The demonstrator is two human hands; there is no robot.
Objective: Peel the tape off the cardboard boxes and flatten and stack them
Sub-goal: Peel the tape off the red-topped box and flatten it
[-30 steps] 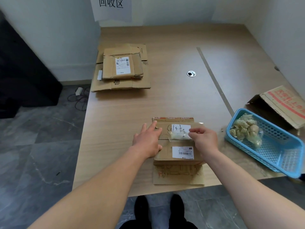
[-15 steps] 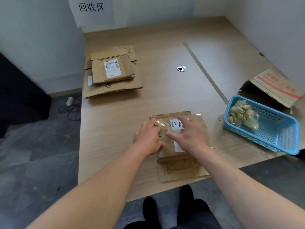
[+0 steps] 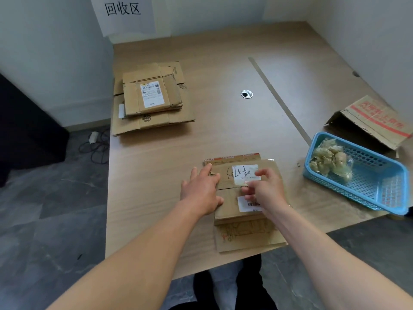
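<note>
The cardboard box (image 3: 226,208) lay at the surface's (image 3: 223,130) near edge, pressed by the left hand's (image 3: 201,191) released, flat grip, while the right hand's (image 3: 267,191) grip pinched the tape (image 3: 242,182) over the seam (image 3: 228,188), which ran left-right between both hands.

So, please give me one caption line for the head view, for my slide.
Left hand steadies a small cardboard box while the right hand picks at its tape.

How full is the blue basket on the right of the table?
Partly full: the blue basket holds a wad of crumpled clear tape at its far end; its near mesh floor is bare.
</note>
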